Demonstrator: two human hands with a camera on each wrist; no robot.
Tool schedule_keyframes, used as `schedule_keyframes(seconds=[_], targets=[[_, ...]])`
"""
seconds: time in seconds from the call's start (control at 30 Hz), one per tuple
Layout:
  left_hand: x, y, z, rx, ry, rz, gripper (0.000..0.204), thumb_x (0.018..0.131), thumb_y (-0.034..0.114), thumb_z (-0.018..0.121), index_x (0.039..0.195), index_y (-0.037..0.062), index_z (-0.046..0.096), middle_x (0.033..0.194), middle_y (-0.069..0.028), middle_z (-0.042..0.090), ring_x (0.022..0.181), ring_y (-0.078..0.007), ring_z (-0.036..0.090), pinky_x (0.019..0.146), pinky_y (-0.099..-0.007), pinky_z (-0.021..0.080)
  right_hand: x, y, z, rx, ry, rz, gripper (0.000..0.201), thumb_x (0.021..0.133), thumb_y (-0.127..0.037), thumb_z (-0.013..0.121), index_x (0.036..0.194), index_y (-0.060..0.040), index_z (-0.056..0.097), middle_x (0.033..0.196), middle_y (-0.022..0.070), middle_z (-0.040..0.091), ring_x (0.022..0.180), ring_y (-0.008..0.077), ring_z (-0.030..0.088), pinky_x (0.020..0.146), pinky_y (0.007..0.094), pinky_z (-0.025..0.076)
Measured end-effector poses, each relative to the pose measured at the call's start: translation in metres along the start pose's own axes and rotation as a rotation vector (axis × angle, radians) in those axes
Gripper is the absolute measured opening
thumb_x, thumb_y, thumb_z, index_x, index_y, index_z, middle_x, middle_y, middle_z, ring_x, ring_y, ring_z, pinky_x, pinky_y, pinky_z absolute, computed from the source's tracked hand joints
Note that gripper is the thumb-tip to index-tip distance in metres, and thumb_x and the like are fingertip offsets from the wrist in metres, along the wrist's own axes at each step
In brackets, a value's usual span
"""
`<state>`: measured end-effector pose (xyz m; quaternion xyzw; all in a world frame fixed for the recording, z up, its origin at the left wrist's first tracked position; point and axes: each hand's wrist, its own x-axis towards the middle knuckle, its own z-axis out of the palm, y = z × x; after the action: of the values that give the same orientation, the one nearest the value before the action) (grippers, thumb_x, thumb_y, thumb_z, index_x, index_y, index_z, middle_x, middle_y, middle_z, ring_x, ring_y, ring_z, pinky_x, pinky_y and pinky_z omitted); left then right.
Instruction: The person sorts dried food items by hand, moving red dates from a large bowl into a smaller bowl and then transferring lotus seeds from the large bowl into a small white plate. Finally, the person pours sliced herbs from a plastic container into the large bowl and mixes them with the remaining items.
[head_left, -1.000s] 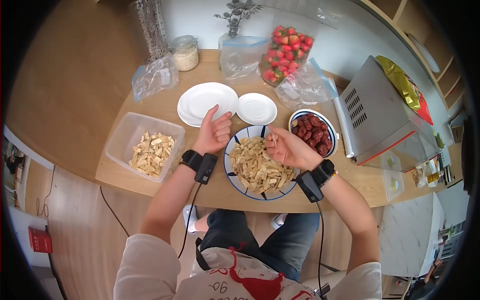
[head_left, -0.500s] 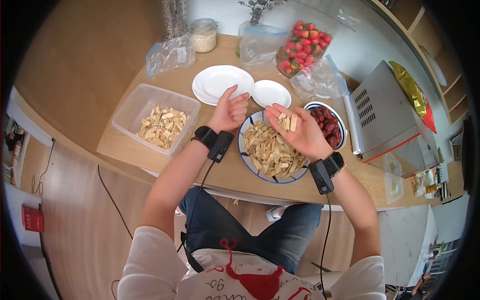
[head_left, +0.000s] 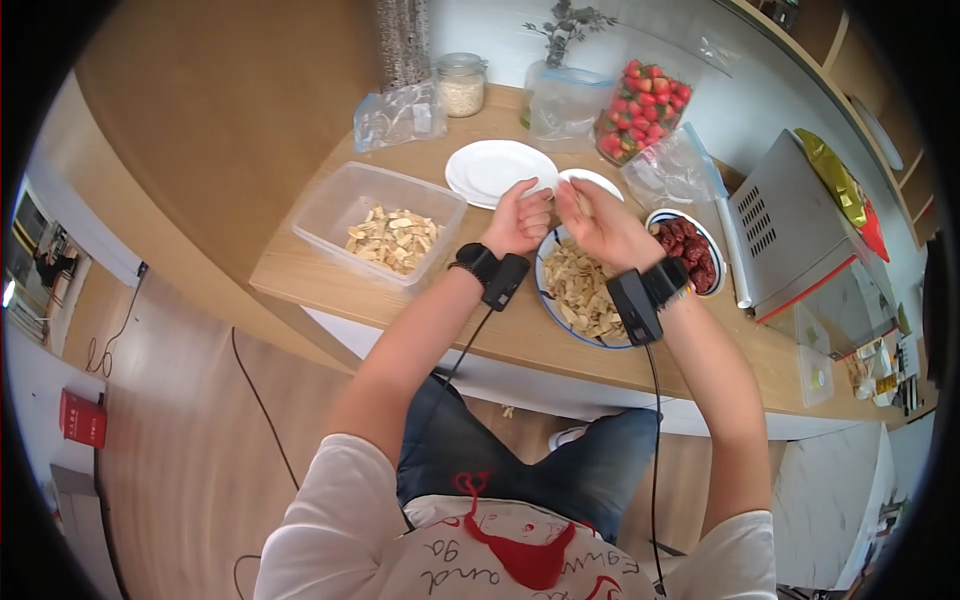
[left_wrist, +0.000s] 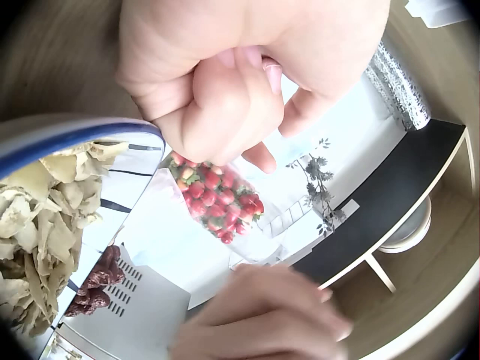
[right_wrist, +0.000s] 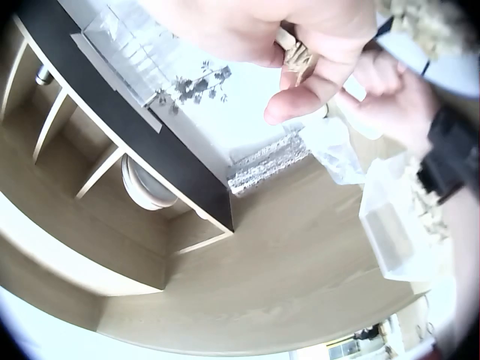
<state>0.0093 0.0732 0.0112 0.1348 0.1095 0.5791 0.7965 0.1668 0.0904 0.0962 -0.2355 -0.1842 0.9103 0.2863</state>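
Observation:
My right hand (head_left: 603,228) is raised over a white bowl (head_left: 546,284) with a blue rim, heaped with pale dried slices (head_left: 580,292). Its fingers curl around a few dried slices (right_wrist: 298,58), which show between fingers and thumb in the right wrist view. Close beside it, on the left, my left hand (head_left: 520,222) has its fingers folded into the palm and the thumb up. Nothing shows in that hand in the left wrist view. A clear plastic box (head_left: 322,212) to the left holds more dried slices (head_left: 396,240).
White plates (head_left: 480,165) lie behind my hands. Right of the bowl stands a dish of red dates (head_left: 688,252). Strawberries (head_left: 645,110), plastic bags (head_left: 400,115) and a jar (head_left: 461,88) line the back. A grey appliance (head_left: 790,190) stands at the right.
Earlier my right palm faced up, flat with slices on it; now its fingers are curled and turned toward the left hand. Both hands have come close together.

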Motion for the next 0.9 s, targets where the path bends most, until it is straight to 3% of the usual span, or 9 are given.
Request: schedule_keyframes(seconds=[0.07, 0.13, 0.23, 0.37, 0.47, 0.5, 0.6, 0.7, 0.9], targets=[[0.001, -0.002, -0.006, 0.053, 0.063, 0.105, 0.022, 0.09, 0.033, 0.052, 0.08, 0.0137, 0.053, 0.048, 0.0072, 0.031, 0.036, -0.0046, 0.026, 0.034, -0.0197, 0.017, 0.022, 0.014, 0.027, -0.278, -0.287, -0.084, 0.023, 0.095, -0.011, 0.045, 0.109, 0.0065, 0.046, 0.102, 0.0162, 0.055, 0.099, 0.021, 0.057, 0.082, 0.0289, 0.053], [0.002, -0.009, -0.011, 0.162, 0.156, 0.208, 0.02, 0.09, 0.034, 0.051, 0.08, 0.0158, 0.053, 0.05, 0.0064, 0.034, 0.038, -0.005, 0.031, 0.035, -0.0203, 0.021, 0.033, 0.037, 0.074, -0.202, -0.119, -0.034, 0.034, 0.096, -0.016, 0.043, 0.12, 0.0091, 0.04, 0.12, 0.0206, 0.047, 0.112, 0.0251, 0.051, 0.092, 0.0344, 0.048], [-0.004, -0.017, -0.017, 0.261, 0.174, 0.26, 0.021, 0.091, 0.034, 0.05, 0.081, 0.0152, 0.053, 0.051, 0.0065, 0.035, 0.039, -0.0052, 0.031, 0.036, -0.0202, 0.022, 0.058, 0.062, 0.102, -0.44, -0.262, 0.131, 0.048, 0.097, -0.027, 0.041, 0.129, 0.0082, 0.033, 0.133, 0.0217, 0.039, 0.124, 0.0266, 0.042, 0.105, 0.037, 0.036], [-0.006, -0.022, -0.024, 0.286, 0.15, 0.271, 0.023, 0.092, 0.034, 0.048, 0.083, 0.0143, 0.053, 0.052, 0.0065, 0.036, 0.04, -0.0055, 0.032, 0.037, -0.02, 0.024, 0.059, 0.085, 0.124, -0.796, -0.232, 0.006, 0.06, 0.096, -0.041, 0.041, 0.133, 0.0049, 0.034, 0.141, 0.0203, 0.032, 0.136, 0.0231, 0.022, 0.113, 0.0338, 0.012], [0.005, -0.016, -0.023, 0.254, 0.119, 0.276, 0.024, 0.093, 0.035, 0.047, 0.085, 0.0137, 0.053, 0.053, 0.0065, 0.038, 0.041, -0.0057, 0.033, 0.037, -0.0198, 0.026, 0.054, 0.062, 0.102, -1.068, -0.275, -0.106, 0.054, 0.095, -0.039, 0.042, 0.128, 0.0044, 0.043, 0.139, 0.0184, 0.036, 0.135, 0.0219, 0.025, 0.113, 0.0334, 0.013], [0.009, -0.013, -0.023, 0.232, 0.099, 0.272, 0.024, 0.094, 0.035, 0.046, 0.085, 0.0134, 0.053, 0.053, 0.0066, 0.038, 0.041, -0.0058, 0.033, 0.037, -0.0198, 0.026, 0.047, 0.054, 0.092, -1.093, -0.183, -0.159, 0.048, 0.095, -0.037, 0.044, 0.122, 0.0031, 0.05, 0.129, 0.0158, 0.048, 0.126, 0.0199, 0.039, 0.109, 0.0318, 0.025], [0.013, 0.003, -0.035, -0.03, -0.37, 0.022, 0.024, 0.094, 0.034, 0.046, 0.095, 0.0108, 0.053, 0.055, 0.0048, 0.042, 0.041, -0.0054, 0.035, 0.037, -0.0187, 0.028, 0.012, 0.015, 0.062, -1.169, -0.168, -0.115, 0.042, 0.094, -0.031, 0.047, 0.118, 0.0028, 0.052, 0.118, 0.0131, 0.057, 0.11, 0.0175, 0.054, 0.099, 0.0292, 0.039], [-0.003, 0.002, 0.004, 0.01, 0.185, 0.054, 0.02, 0.091, 0.029, 0.052, 0.085, 0.0096, 0.051, 0.047, 0.0074, 0.026, 0.035, -0.0047, 0.018, 0.033, -0.0195, 0.014, -0.013, -0.016, 0.02, -1.407, -0.191, -0.103, 0.03, 0.087, -0.026, 0.058, 0.105, -0.002, 0.06, 0.1, 0.0071, 0.063, 0.086, 0.0126, 0.06, 0.076, 0.0243, 0.049], [-0.007, -0.001, -0.006, -0.028, -0.06, 0.02, 0.017, 0.09, 0.023, 0.052, 0.086, 0.0069, 0.05, 0.048, 0.0077, 0.022, 0.036, -0.005, 0.018, 0.034, -0.0207, 0.014, -0.043, -0.028, -0.011, -2.133, -0.312, -0.014, 0.037, 0.08, -0.026, 0.069, 0.109, -0.0048, 0.059, 0.096, 0.0053, 0.061, 0.092, 0.0191, 0.058, 0.083, 0.0285, 0.045]])
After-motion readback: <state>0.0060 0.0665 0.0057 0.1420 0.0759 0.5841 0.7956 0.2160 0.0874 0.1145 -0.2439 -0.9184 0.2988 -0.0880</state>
